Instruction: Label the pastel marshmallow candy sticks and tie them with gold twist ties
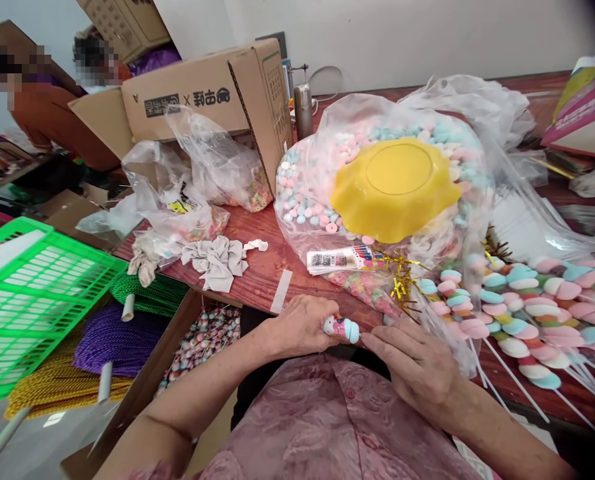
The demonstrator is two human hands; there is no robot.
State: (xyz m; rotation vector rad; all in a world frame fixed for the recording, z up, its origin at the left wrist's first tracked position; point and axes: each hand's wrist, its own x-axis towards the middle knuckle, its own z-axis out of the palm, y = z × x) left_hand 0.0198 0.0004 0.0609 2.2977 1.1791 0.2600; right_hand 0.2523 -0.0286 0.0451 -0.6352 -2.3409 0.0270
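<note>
My left hand (304, 325) is closed around a short marshmallow stack (344, 329), pale blue at the right end and pink, white and red nearer my fingers. It lies almost level in front of my chest. My right hand (420, 363) comes in from the other side, fingers together and tips at the blue end; what they pinch there, if anything, is too small to make out. Just beyond my hands, a clear plastic bag (297, 190) of loose pink, blue and white marshmallows lies on the table. Finished-looking marshmallow skewers (522, 300) on white sticks are piled to my right.
A yellow wavy-edged bowl (397, 190) rests upside down on the bag. Printed labels (332, 260) and gold tinsel (402, 283) lie before it. An open cardboard box (202, 93) stands behind. A green basket (22, 300) sits at left above corded bundles (120, 340). Two people are at back left.
</note>
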